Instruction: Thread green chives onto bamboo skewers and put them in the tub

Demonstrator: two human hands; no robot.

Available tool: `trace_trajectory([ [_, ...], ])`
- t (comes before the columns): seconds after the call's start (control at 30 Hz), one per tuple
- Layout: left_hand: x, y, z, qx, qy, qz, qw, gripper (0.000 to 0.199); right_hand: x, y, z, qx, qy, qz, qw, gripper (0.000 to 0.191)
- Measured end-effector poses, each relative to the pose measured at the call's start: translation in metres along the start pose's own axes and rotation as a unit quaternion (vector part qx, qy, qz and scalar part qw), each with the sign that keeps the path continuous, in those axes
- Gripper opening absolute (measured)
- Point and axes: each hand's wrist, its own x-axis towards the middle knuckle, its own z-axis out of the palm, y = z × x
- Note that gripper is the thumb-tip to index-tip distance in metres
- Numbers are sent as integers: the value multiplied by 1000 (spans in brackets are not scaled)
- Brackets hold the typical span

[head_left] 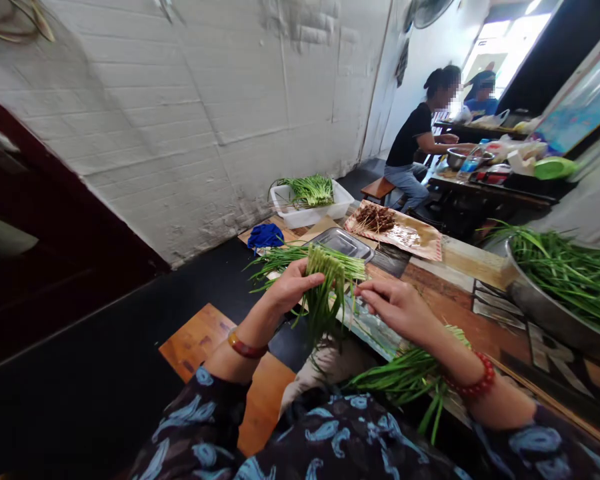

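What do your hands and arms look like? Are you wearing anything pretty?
My hands have no gloves. My left hand has a shiny orange-and-red bangle at the wrist, and my right hand has a red bead bracelet. My dark sleeves have light-blue curly teardrop shapes.

- left hand (291, 287) raised in front of torso, closed in a grip, thumb extended toward right hand
- right hand (397, 307) just beside it, fingers bent, fingertips pointing left, pinch unclear
- both forearms (255, 323) angled inward, elbows bent
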Motion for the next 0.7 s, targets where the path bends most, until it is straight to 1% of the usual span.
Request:
trace_trajectory([
  [0.1,-16,-4,-4,6,-35,-52,998,38,-6,-5,21,49,-21,5,999,27],
  [0.2,-30,-6,-9,9,-44,-88,995,35,-9,-7,35,116,-66,31,991,27],
  [0.27,-35,-4,-14,20,-43,-105,993,35,-11,-7,43,183,-95,74,976,28],
  [0.33,-36,3,-18,44,-37,-108,992,40,-13,-10,49,255,-104,118,954,29],
  [0.4,-36,14,-23,87,-12,-74,993,54,-13,-17,53,316,-94,142,933,28],
  [0.47,-36,26,-27,149,27,2,988,73,-8,-30,54,364,-76,145,917,24],
  [0.5,-36,31,-28,186,44,42,981,83,-4,-38,54,386,-72,140,909,21],
  [0.57,-38,34,-28,266,80,112,954,103,7,-55,56,425,-72,121,894,16],
  [0.6,-38,31,-27,301,109,140,937,111,12,-64,58,441,-75,111,887,14],
  [0.63,-38,27,-26,328,150,166,918,114,18,-72,62,454,-77,101,882,12],
  [0.67,-37,21,-24,343,197,184,900,113,23,-81,67,465,-81,91,877,10],
  [0.7,-36,15,-22,347,249,197,882,106,28,-88,72,474,-86,81,872,9],
])
